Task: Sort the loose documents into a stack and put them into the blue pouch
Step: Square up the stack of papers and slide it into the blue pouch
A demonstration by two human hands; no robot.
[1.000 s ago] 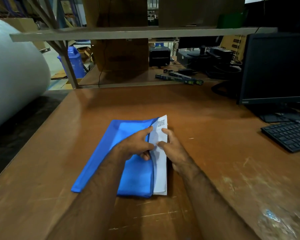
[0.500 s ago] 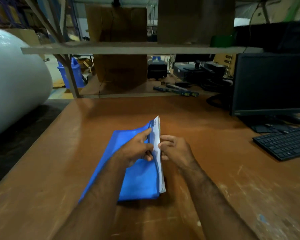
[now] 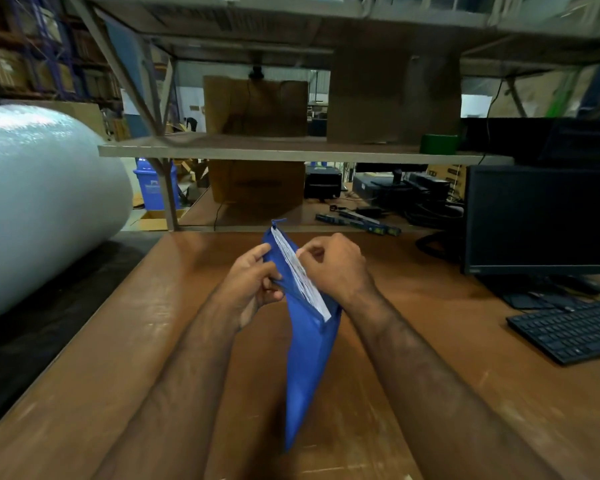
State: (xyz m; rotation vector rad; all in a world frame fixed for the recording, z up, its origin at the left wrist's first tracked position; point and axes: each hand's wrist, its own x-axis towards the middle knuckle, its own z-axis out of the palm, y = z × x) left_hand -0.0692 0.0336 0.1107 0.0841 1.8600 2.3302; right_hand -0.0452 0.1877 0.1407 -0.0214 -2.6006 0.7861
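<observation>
Documents, a white paper stack [image 3: 300, 271], sit nearly inside the blue fabric pouch [image 3: 309, 358] I hold upright above the brown surface [image 3: 430, 341], left hand [image 3: 253, 282] and right hand [image 3: 333, 268] each pinching its mouth; closing remains.

Blue pouch [image 3: 309, 348] held up on edge over the brown tabletop [image 3: 413, 393], mouth upward.

The left hand [image 3: 253, 282] pinches the pouch's left lip while the right hand [image 3: 333, 268] grips the right side, fingers curled at the white documents [image 3: 298, 271] that show inside the open mouth (only their top edge is visible). A black keyboard [image 3: 568, 332] lies near the tabletop's right edge, with a dark monitor [image 3: 541, 220] behind it at the far right corner.
</observation>
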